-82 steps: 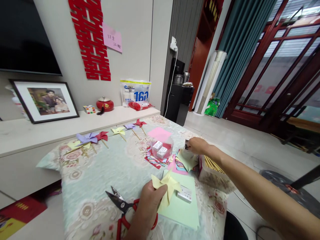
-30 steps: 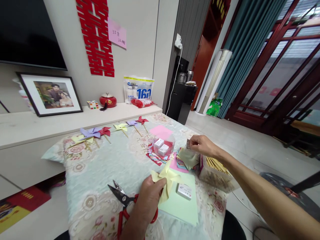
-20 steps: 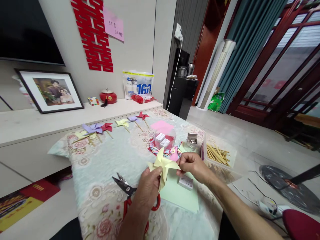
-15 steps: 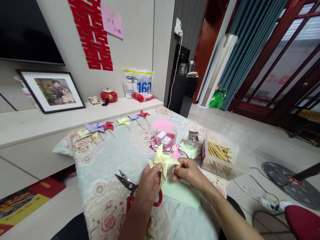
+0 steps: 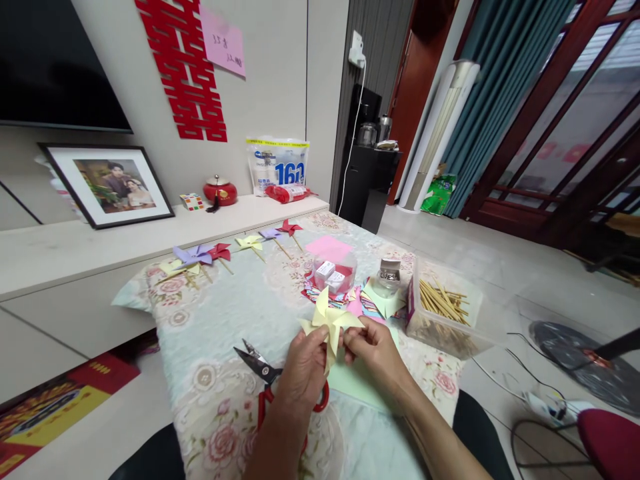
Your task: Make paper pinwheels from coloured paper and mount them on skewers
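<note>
A pale yellow paper pinwheel (image 5: pixel 325 321) is held up over the near part of the table. My left hand (image 5: pixel 306 360) is closed on it, the thumb pressed near its centre. On the other side, my right hand (image 5: pixel 373 347) has its fingers pinched together close by the right blade; what lies between the fingertips is hidden. Scissors (image 5: pixel 263 367) with red handles lie spread beneath my left wrist. Pale green paper (image 5: pixel 357 383) rests under my right hand.
Finished pinwheels on sticks, including a purple one (image 5: pixel 193 255), line the far table edge. Round clear tub (image 5: pixel 345 267) with small white boxes stands ahead, near a small open box (image 5: pixel 390 270) of metal bits. A plastic bin (image 5: pixel 417 320) of wooden sticks sits right.
My right hand's fingertips have come in closer to the middle of the pinwheel. My left hand keeps its grip. The whole view has shifted slightly.
</note>
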Motion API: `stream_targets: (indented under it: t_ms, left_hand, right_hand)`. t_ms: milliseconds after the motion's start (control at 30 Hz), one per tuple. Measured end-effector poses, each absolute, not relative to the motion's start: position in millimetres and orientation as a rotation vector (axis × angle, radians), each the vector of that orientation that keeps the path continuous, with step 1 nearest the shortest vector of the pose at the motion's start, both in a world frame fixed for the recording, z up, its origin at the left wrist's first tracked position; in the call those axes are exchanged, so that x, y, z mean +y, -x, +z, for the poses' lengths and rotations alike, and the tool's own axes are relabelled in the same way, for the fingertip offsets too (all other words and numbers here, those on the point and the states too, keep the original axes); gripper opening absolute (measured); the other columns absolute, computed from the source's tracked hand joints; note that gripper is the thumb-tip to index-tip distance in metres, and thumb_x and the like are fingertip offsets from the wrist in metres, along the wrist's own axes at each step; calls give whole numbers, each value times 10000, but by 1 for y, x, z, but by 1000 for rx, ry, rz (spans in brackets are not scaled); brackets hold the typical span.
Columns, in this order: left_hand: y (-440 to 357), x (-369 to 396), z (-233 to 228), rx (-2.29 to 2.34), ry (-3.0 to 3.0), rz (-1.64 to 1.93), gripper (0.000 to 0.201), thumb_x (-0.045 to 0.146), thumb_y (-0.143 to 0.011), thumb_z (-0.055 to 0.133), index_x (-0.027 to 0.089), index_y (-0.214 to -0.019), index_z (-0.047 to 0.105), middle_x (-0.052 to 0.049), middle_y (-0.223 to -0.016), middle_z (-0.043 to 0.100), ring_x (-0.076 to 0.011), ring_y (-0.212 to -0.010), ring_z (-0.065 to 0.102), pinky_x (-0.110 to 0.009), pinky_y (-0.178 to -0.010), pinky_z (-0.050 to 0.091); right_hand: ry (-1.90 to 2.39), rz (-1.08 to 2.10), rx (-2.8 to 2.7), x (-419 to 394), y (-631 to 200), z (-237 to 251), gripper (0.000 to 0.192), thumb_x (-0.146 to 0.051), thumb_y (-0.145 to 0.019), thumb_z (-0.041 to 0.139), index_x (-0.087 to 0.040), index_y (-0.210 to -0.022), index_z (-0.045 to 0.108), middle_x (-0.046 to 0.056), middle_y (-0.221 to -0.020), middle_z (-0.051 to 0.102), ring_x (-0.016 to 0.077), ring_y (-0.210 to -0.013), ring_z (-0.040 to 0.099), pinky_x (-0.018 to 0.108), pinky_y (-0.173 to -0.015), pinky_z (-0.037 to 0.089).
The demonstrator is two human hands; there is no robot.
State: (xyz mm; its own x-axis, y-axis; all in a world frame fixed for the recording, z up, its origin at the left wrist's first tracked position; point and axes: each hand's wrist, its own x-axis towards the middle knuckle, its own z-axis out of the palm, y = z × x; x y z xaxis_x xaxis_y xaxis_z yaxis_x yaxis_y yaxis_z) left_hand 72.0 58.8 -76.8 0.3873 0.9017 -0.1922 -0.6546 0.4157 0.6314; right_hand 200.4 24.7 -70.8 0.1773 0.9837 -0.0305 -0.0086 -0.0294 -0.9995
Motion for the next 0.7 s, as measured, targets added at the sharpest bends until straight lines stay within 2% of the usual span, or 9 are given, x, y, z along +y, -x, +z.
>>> stream_targets:
  t_ms: [200, 367, 533, 700]
  left_hand:
    - [-72, 58, -79, 511, -511, 948, 127, 264, -655, 789, 177, -733, 741, -41, -635, 707, -235, -668, 696, -299, -578, 562]
    - [-73, 58, -82, 444, -518, 908, 166, 297, -652, 797, 145, -685, 739, -42, -575, 674, -199, -584, 649, -296, -572, 557]
    - [-73, 60, -84, 488, -451, 953, 206, 257, -603, 839, 120, -723, 741, -43, -646, 712, -133, -552, 619, -244, -586, 544]
    - [-71, 59, -81, 496, -464, 964, 185, 261, -634, 830, 141, -725, 723, -49, -681, 730, -157, -593, 665, -258, -626, 564]
  right_hand:
    - [1221, 1174, -1096, 19, -206, -67, 158, -291, -746, 707, -181, -741, 593, -22, -661, 665, 102, -487, 574, 225, -530, 439]
    - [1106, 1244, -1057, 17, -208, -71, 272, -375, -761, 782, -172, -754, 602, -2, -670, 696, 93, -475, 566, 213, -510, 423]
    - [1050, 1198, -998, 18, -203, -80, 332, -441, -776, 810, -157, -764, 639, 10, -671, 691, 93, -510, 549, 216, -527, 399]
    - [1017, 1206, -871, 18, -193, -84, 360, -463, -736, 843, -159, -767, 652, -2, -656, 675, 85, -501, 505, 212, -508, 372]
